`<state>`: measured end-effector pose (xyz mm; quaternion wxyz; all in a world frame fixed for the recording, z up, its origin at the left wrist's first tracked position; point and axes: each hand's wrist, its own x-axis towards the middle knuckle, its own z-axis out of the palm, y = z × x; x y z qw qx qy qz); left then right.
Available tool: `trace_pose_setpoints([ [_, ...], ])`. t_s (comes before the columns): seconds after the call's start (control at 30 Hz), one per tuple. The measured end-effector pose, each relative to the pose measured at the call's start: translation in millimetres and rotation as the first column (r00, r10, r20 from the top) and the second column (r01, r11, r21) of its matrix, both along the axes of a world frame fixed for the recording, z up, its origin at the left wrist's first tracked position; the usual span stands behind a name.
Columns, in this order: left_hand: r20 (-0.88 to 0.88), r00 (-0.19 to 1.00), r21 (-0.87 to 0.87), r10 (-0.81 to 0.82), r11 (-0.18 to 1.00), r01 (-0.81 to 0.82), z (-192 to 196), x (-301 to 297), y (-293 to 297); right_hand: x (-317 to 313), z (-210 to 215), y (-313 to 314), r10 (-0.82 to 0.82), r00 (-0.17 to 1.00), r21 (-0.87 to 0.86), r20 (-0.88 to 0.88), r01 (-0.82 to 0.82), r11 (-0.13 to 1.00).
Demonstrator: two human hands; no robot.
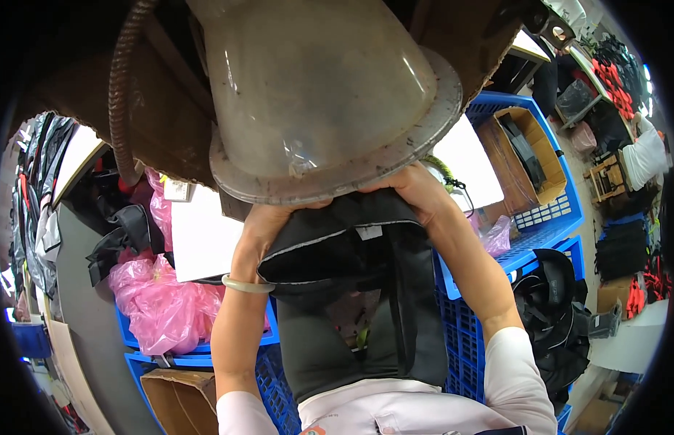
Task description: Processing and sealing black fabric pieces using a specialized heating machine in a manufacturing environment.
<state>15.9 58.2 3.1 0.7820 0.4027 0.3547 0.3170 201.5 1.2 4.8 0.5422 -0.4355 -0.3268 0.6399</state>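
Note:
A black fabric bag piece (417, 290) with pale piping along its edges and a small white label hangs in front of my body, its opening gaping toward me. My left hand (275, 215), below a pale bangle, grips its upper left edge. On the upper right edge, my right hand (412, 187) grips the same piece. Both thumbs lie along the top of the fabric, while most fingers are hidden under a large cloudy plastic dome (322, 94). This dome hangs close above my hands and covers whatever lies beneath it.
Left of me, pink plastic bags (163, 297) fill a blue crate, with a cardboard box (177, 395) below. To the right, another blue crate (547, 235) holds an open carton (551, 152). Black bags (551, 312) are heaped beside it. A person in white (645, 156) is farther right.

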Motion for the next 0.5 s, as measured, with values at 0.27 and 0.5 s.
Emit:
trace_pose_setpoints([
  [0.27, 0.031, 0.998, -0.016, 0.046, 0.999, -0.045, -11.3, -6.9, 2.2, -4.7, -9.3, 2.1, 0.008, 1.000, 0.039, 0.005, -0.008, 0.999],
  [0.5, 0.121, 0.985, -0.092, 0.124, 0.989, -0.113, -29.5, -2.5, 18.5, -4.6, -3.0, 10.7, -0.107, 0.994, 0.073, 0.002, 0.107, 0.992],
])
